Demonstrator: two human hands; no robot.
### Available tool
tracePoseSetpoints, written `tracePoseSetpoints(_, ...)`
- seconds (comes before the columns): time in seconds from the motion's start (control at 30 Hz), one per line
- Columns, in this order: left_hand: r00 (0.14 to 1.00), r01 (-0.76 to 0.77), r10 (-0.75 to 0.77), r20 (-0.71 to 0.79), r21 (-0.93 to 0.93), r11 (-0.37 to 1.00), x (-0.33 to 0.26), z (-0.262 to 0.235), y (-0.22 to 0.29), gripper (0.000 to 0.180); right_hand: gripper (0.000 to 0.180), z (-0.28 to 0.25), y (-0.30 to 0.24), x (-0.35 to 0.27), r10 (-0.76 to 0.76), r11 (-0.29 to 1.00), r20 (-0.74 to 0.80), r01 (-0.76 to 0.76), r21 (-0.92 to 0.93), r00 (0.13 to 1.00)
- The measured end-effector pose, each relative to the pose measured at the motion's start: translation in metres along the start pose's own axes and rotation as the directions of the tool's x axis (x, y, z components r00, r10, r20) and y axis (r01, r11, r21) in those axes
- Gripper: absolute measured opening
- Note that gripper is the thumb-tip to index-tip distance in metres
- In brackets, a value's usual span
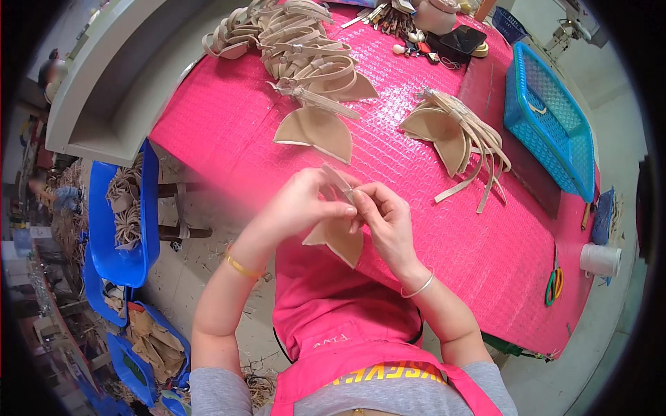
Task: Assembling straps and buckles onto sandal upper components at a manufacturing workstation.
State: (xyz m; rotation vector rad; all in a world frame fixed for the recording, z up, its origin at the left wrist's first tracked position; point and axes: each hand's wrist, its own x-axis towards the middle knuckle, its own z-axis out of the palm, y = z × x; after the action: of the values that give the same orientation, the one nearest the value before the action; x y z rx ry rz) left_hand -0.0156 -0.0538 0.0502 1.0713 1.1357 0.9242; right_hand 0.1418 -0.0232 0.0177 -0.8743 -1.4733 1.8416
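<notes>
In front of my apron, both hands hold a beige leather-like shoe upper piece [338, 240] with a narrow strap. My left hand [302, 201] grips the strap from the left, thumb pointing toward the other hand. My right hand [385, 215] pinches the strap between thumb and fingertips, close to the left thumb. The curved, pale-edged flap hangs below the fingers. Just beyond lies a similar curved piece [316, 132] flat on the table. A long overlapping row of strapped pieces [305, 59] stretches to the far left, and a smaller bundle [451, 128] with loose straps lies to the right.
A pink-covered table [451, 256] spreads around my hands. On its right are a blue plastic basket [555, 132], scissors [554, 284] and a white thread spool [601, 261]. Blue bins [104, 229] stand at the left. A phone-like black object [460, 41] lies at the back.
</notes>
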Motion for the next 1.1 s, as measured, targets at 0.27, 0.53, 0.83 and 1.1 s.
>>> tracePoseSetpoints(0.27,0.955,-0.049,0.069,-0.289,0.073,0.996,-0.014,0.052,-0.012,0.019,0.016,-0.015,-0.009,-0.014,-0.268,0.946,-0.030,0.258,-0.196,0.963)
tracePoseSetpoints(0.53,0.966,-0.045,-0.068,-0.251,-0.421,0.906,0.001,0.076,-0.025,0.019,0.009,-0.043,-0.053,0.005,-0.216,0.818,0.092,0.232,-0.527,0.972)
tracePoseSetpoints(0.83,0.954,-0.161,-0.049,-0.294,-0.645,0.747,0.005,0.078,-0.030,0.027,0.030,-0.053,-0.026,-0.027,-0.641,0.214,0.431,0.687,-0.695,0.636)
tracePoseSetpoints(1.1,0.937,-0.194,-0.053,-0.344,-0.643,0.741,0.007,0.079,-0.033,0.025,0.025,-0.052,-0.026,-0.029,-0.639,0.195,0.447,0.695,-0.692,0.625)
